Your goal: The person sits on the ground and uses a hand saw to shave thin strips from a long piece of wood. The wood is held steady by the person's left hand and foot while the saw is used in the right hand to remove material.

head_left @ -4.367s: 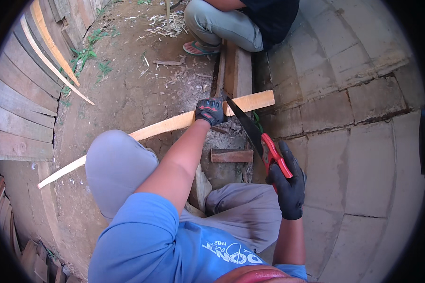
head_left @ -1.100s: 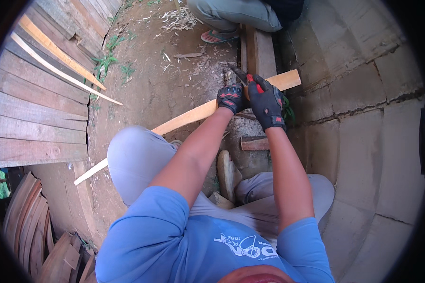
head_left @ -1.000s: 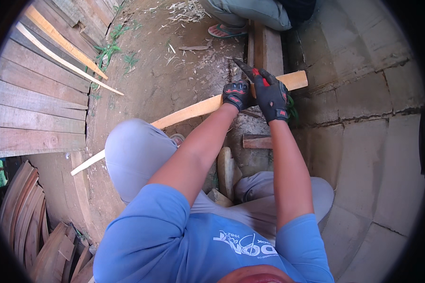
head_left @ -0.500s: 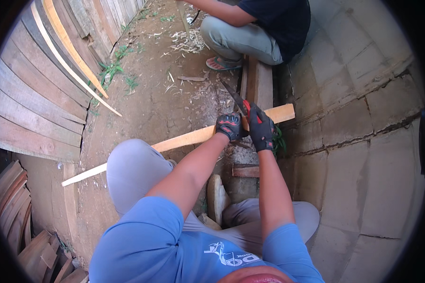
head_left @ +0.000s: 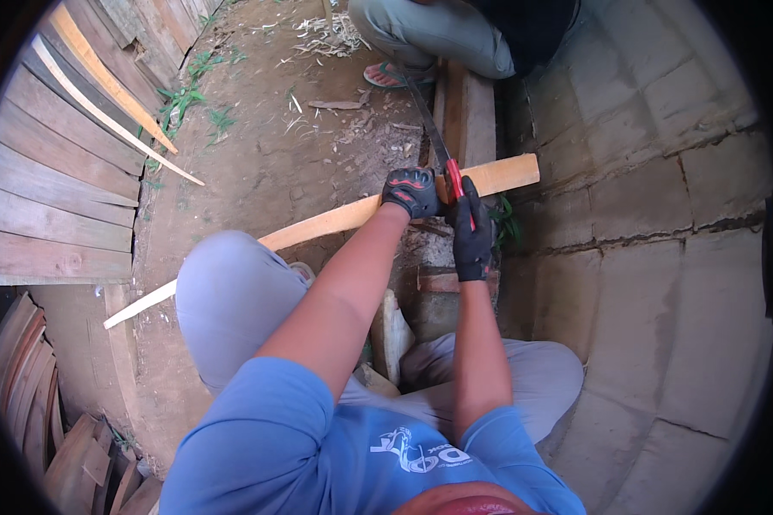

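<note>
A long pale wooden plank (head_left: 318, 224) runs slantwise across in front of me, its wider end (head_left: 515, 173) at the right and its thin end at the lower left, past my knee. My gloved left hand (head_left: 413, 192) is closed round the plank, pressing it down. Just to the right, my gloved right hand (head_left: 472, 236) grips the red handle of a handsaw (head_left: 429, 120). Its long dark narrow blade points away from me, across the far edge of the plank. The contact between blade and wood is partly hidden by my hands.
Another person (head_left: 438, 34) squats at the far side beside a wooden beam (head_left: 478, 112). A block wall (head_left: 636, 283) rises on the right. Two long strips (head_left: 116, 77) lean on the plank fence (head_left: 60, 189) at left. Wood shavings (head_left: 335, 39) litter the dirt; boards (head_left: 26, 369) are stacked lower left.
The handsaw has swung more upright, with more of its blade showing beyond the plank. My right hand has shifted slightly; my left hand still presses on the plank. The whole view has tilted a little.
</note>
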`<state>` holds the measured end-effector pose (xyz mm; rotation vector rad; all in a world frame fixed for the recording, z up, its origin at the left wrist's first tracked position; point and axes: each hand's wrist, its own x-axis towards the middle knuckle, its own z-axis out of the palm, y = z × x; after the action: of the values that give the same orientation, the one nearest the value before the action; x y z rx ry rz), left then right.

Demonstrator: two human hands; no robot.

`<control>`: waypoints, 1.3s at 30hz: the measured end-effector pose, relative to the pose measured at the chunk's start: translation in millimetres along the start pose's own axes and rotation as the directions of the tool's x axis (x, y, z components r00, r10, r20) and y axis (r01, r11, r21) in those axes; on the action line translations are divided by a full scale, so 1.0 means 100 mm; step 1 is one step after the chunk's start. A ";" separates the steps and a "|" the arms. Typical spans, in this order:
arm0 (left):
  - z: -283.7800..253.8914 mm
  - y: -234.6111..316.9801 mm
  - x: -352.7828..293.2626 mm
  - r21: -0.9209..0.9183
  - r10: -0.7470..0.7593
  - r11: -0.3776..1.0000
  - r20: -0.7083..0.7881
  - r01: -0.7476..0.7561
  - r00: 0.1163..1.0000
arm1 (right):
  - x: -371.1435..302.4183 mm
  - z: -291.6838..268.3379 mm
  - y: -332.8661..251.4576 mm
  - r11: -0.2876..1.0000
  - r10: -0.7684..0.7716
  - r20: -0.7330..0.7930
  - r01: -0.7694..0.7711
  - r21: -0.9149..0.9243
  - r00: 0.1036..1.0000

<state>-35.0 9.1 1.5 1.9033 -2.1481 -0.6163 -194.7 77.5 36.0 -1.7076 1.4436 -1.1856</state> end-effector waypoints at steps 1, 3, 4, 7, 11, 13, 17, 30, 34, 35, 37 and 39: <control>-0.04 0.04 0.01 0.001 0.006 1.000 0.007 -0.006 1.000 | -0.01 0.00 0.07 0.997 -0.053 -0.036 0.051 -0.049 0.998; -0.09 0.02 0.02 0.008 0.030 1.000 0.022 -0.030 0.999 | 0.02 0.01 0.14 0.999 -0.020 -0.042 0.018 -0.046 0.999; -0.04 0.03 0.05 0.008 0.041 0.999 0.000 -0.041 0.999 | 0.04 -0.02 0.18 1.000 0.013 -0.035 -0.013 -0.016 0.999; 0.02 -0.03 0.04 -0.012 0.037 0.999 -0.053 -0.038 0.998 | 0.05 0.01 0.21 0.977 0.155 -0.016 -0.151 0.150 0.988; -0.04 -0.02 0.00 -0.083 0.014 0.996 -0.011 -0.015 1.000 | 0.01 0.04 0.17 0.988 0.126 -0.046 -0.121 0.098 0.991; -0.06 -0.02 0.03 -0.063 0.023 0.998 0.011 -0.022 1.000 | 0.03 0.04 0.19 0.996 0.082 -0.071 -0.079 0.045 0.994; 0.03 -0.09 0.01 -0.093 0.017 0.995 -0.102 -0.026 0.995 | 0.12 0.04 0.02 0.987 0.135 0.004 -0.134 -0.085 0.991; 0.12 0.01 -0.15 -0.111 0.048 0.992 -0.147 -0.065 0.988 | 0.37 -0.60 -1.24 0.850 0.232 0.027 -0.189 -0.492 0.972; 0.17 0.05 -0.10 -0.091 0.069 0.992 -0.191 -0.087 0.979 | -0.11 -0.95 -1.80 0.865 0.269 0.074 -0.207 -0.457 0.960; 0.17 0.04 -0.09 -0.088 0.068 0.992 -0.197 -0.087 0.978 | -0.21 -0.99 -1.90 0.863 0.307 0.069 -0.247 -0.442 0.949; 0.25 -0.01 -0.08 -0.084 0.069 0.993 -0.208 -0.088 0.976 | -0.42 -1.13 -2.00 0.862 0.337 0.027 -0.297 -0.410 0.941; 0.31 -0.10 -0.05 -0.067 0.072 0.994 -0.226 -0.090 0.972 | -0.56 -1.22 -2.13 0.856 0.385 0.005 -0.355 -0.376 0.923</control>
<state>-38.5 18.1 -29.8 1.7442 -2.0194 -0.4393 -213.8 192.4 259.2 -1.5819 1.9308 -0.6575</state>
